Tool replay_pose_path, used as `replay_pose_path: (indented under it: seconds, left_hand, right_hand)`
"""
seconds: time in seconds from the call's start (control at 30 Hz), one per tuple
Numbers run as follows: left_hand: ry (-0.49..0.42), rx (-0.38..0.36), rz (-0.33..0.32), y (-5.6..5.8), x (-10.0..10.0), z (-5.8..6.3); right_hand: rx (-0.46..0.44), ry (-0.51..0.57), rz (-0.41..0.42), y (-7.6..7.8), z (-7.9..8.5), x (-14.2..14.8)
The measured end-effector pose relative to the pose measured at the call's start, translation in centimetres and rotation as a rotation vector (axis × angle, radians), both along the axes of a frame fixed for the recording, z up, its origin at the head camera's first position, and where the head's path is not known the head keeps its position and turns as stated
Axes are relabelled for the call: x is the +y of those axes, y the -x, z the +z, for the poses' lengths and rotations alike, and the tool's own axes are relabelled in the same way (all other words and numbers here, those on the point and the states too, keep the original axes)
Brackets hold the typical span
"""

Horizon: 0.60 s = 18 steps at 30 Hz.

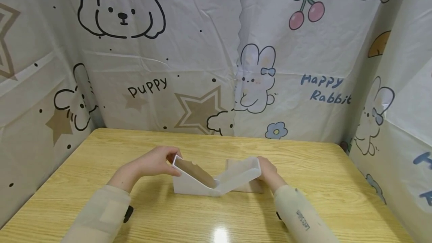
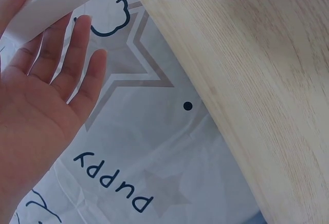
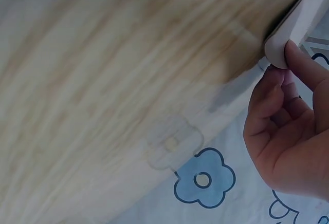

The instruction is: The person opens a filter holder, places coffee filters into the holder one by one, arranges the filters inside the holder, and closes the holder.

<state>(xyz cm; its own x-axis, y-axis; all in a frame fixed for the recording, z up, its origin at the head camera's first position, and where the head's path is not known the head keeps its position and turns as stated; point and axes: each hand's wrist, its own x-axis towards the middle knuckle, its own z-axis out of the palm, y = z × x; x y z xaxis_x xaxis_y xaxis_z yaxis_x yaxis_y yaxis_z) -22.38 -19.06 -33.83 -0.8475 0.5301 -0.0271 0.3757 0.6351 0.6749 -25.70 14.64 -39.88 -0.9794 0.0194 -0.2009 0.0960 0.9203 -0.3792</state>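
A white box (image 1: 189, 186) with a slanted top stands on the table, its brownish interior showing. Joined to its right end is a frosted, translucent lid (image 1: 239, 177), swung up and out to the right. My left hand (image 1: 156, 163) holds the box's raised left end, thumb on the near side and fingers behind. In the left wrist view those fingers (image 2: 82, 54) lie fairly straight along the white wall (image 2: 61, 0). With my right hand (image 1: 268, 171) I pinch the lid's far right end. The thumb (image 3: 303, 62) presses on a pale rounded end (image 3: 276, 52) in the right wrist view.
A flat beige piece (image 1: 248, 188) shows behind and below the lid. The wooden table (image 1: 152, 216) has its back edge against a printed curtain (image 1: 202, 59), which also runs along both sides.
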Motion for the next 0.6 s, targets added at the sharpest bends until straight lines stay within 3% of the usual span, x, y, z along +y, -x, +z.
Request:
replay_pose_path:
  seconds: [0.33, 0.6]
  left_hand:
    - [-0.003, 0.001, -0.001, 0.0, 0.0, -0.1]
    - [0.0, 0.0, 0.004, 0.0, 0.0, -0.1]
  right_hand:
    - [0.034, -0.005, -0.057, 0.2, -0.1, 0.4]
    - [0.119, 0.038, -0.002, 0.3, 0.0, 1.5]
